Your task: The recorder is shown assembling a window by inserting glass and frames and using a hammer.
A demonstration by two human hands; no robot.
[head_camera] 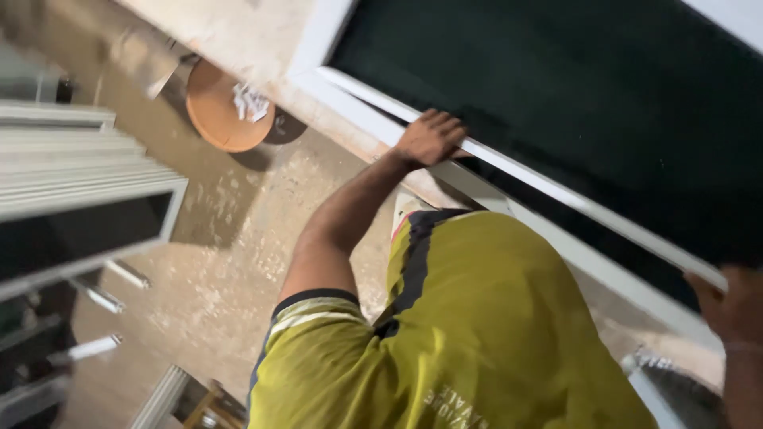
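The white frame (548,187) looks like smooth, painted metal or plastic with a faint sheen, around a dark, matt panel (604,103). The floor (238,262) is rough, dusty concrete with pale blotches. The yellow shirt (485,334) is soft knit cloth. The round stool top (218,111) looks like smooth brown wood

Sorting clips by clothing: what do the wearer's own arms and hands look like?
Only the right hand shows, at the right edge: bare, ungloved, no sleeve visible, seemingly a thin band at the wrist. The yellow-green sleeve belongs to a co-worker.
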